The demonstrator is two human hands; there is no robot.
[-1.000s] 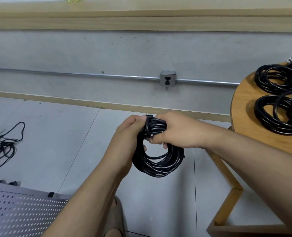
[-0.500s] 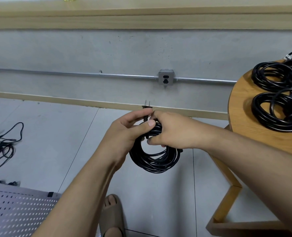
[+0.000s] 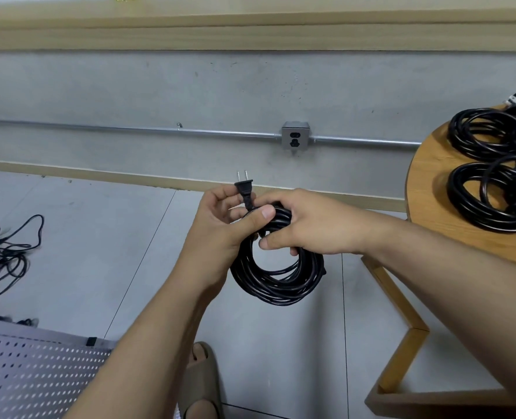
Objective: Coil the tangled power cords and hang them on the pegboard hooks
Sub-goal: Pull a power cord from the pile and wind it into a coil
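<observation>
Closest to me, at the bottom edge, my foot sits in a tan sandal on pale grey floor tiles with thin dark joints. To its left, a perforated grey metal pegboard lies low in the corner of my view.

Just above that, my two hands meet over the floor on the coiled black power cord. My right hand is curled round the top of the bundle, fingers wrapped through the loops, and the rest of the coil hangs below it as a round hoop. My left hand has its fingers curled behind the plug, which stands with its two prongs pointing up, and its thumb lies across the top of the coil.

Further out on the left, a tangle of thin black cords is spread on the tiles. On the right, a round wooden worktop on an angled wooden frame carries two coiled black cords, one nearer and one behind it. A small white tag on a cord at the far edge is too small to read.

Beyond, a wooden skirting meets a grey concrete wall. A metal conduit runs along it into a metal socket box. A wooden band crosses the top.
</observation>
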